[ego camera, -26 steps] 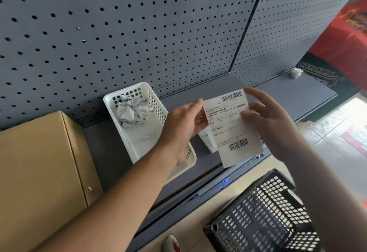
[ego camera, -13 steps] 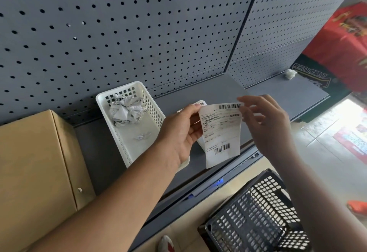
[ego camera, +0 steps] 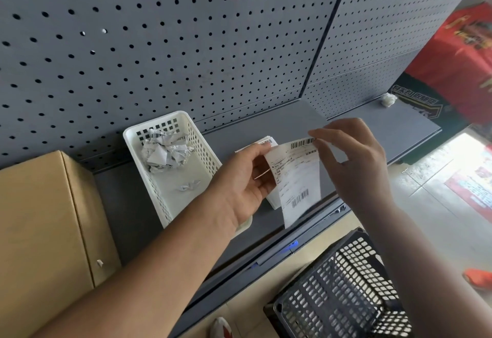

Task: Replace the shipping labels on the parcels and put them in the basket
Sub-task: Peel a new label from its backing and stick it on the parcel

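A white shipping label [ego camera: 296,178] with two barcodes hangs above the grey shelf [ego camera: 287,124]. My left hand [ego camera: 239,188] pinches its left edge, while my right hand [ego camera: 356,162] pinches its top right corner near the upper barcode. Behind the label, a stack of further labels [ego camera: 267,142] lies on the shelf, partly hidden by my left hand. A brown cardboard parcel [ego camera: 40,231] stands on the shelf at the left. A black plastic basket [ego camera: 340,289] sits on the floor below the shelf at the lower right.
A white slotted tray [ego camera: 205,156] between parcel and hands holds crumpled label paper [ego camera: 165,151] and a small scrap. A grey pegboard wall [ego camera: 186,44] backs the shelf. A white paper wad [ego camera: 388,99] lies at the shelf's far right end.
The label has turned from facing me to hanging more upright, and it curls. My right hand has shifted from the label's right side up to its top right corner.
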`<state>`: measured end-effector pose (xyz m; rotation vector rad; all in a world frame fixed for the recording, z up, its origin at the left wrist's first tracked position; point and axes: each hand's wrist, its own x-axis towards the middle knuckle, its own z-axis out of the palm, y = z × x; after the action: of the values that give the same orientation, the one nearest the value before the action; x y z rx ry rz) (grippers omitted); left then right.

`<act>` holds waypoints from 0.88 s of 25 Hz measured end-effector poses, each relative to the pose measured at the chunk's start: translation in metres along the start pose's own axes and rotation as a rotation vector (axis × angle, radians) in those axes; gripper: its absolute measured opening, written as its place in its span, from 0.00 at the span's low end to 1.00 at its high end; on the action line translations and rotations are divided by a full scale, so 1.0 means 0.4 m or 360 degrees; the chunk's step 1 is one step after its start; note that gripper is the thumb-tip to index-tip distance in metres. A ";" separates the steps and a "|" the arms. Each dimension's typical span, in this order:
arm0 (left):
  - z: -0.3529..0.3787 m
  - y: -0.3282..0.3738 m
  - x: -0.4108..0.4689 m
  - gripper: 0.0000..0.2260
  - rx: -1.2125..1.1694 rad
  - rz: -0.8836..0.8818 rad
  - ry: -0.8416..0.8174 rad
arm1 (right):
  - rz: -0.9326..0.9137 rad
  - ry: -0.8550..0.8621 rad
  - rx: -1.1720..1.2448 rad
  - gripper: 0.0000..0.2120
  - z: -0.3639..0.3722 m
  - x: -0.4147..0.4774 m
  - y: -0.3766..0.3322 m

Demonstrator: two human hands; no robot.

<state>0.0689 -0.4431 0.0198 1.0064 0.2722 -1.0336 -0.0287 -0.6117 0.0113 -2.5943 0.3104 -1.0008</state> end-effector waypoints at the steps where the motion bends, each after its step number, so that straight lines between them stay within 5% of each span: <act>1: 0.001 0.000 0.003 0.05 -0.0003 0.0001 0.0023 | -0.0031 0.0001 -0.0091 0.09 0.006 0.002 -0.003; 8: -0.006 -0.001 0.017 0.02 0.0031 0.0050 -0.0016 | -0.0435 -0.0281 0.0038 0.07 0.052 0.028 -0.073; 22: -0.033 0.026 0.005 0.07 -0.0038 0.0010 -0.0031 | -0.0306 -0.0557 0.0160 0.09 0.041 0.059 -0.072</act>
<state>0.0817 -0.4321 0.0172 0.9747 0.2650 -1.0317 0.0020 -0.5889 0.0255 -2.6785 -0.0768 -0.5824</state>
